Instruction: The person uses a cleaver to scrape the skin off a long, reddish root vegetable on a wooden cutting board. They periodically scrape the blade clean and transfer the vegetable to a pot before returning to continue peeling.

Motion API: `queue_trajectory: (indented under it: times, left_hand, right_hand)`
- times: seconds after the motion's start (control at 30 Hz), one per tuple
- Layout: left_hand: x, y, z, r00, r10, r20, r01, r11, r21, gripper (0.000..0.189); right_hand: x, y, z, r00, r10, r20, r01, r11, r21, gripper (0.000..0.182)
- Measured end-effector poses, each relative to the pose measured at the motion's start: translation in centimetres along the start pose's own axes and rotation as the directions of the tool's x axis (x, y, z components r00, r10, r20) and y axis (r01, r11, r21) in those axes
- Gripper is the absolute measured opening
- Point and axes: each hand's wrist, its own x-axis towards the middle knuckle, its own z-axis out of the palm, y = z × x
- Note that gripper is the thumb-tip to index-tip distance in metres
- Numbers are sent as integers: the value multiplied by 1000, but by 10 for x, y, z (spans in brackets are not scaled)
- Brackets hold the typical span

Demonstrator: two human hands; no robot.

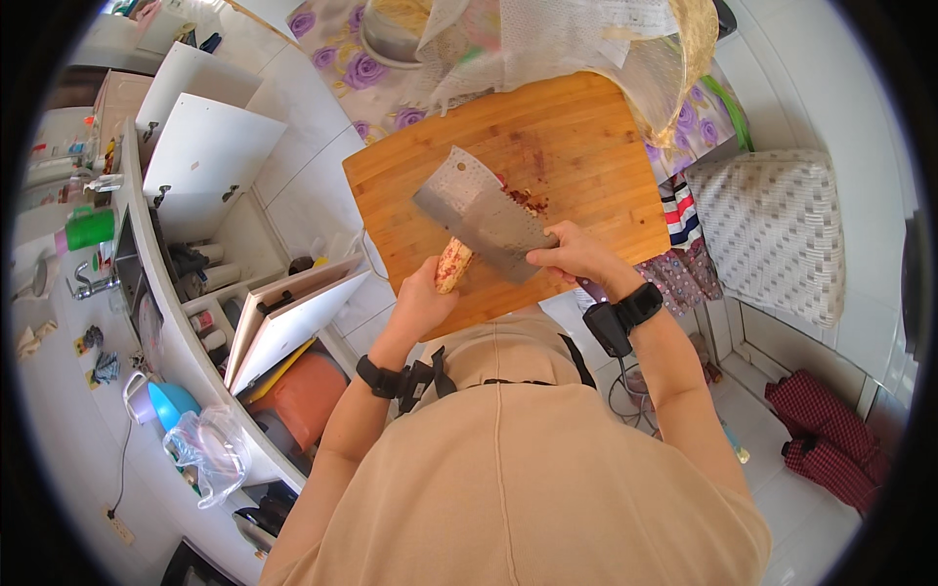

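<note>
A wide metal cleaver (484, 216) with a hole near its far corner lies tilted above the wooden cutting board (593, 146). My right hand (579, 253) grips it at the handle end, with the thumb and a finger on the blade. My left hand (425, 300) holds a mottled red and yellow piece of food (454, 265), perhaps a corn cob; the blade covers its far end. Dark red crumbs (531, 201) lie on the board just beyond the blade, and a reddish stain spreads farther back.
Behind the board, a floral tablecloth (364, 69) bears a metal pot (388, 36) and white mesh cloth (469, 58). A cushioned chair (766, 227) stands at right. At left are open cabinet doors (212, 154) and a counter with a faucet (88, 282).
</note>
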Motion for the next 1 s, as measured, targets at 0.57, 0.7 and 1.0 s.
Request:
queue_trajectory:
  times: [0.57,0.7,1.0]
  left_hand:
    - [-3,0,3,995,52,-86,-35,982,187,31]
    - [-3,-7,3,994,79,-80,-64,982,180,31]
    - [-3,-8,2,994,78,-72,-63,979,196,30]
  right_hand:
    - [0,-7,7,998,-31,-57,21,986,-166,38]
    - [14,12,-9,946,-79,-315,40,991,-129,35]
    - [1,-3,-27,924,-146,-353,60,968,-243,54]
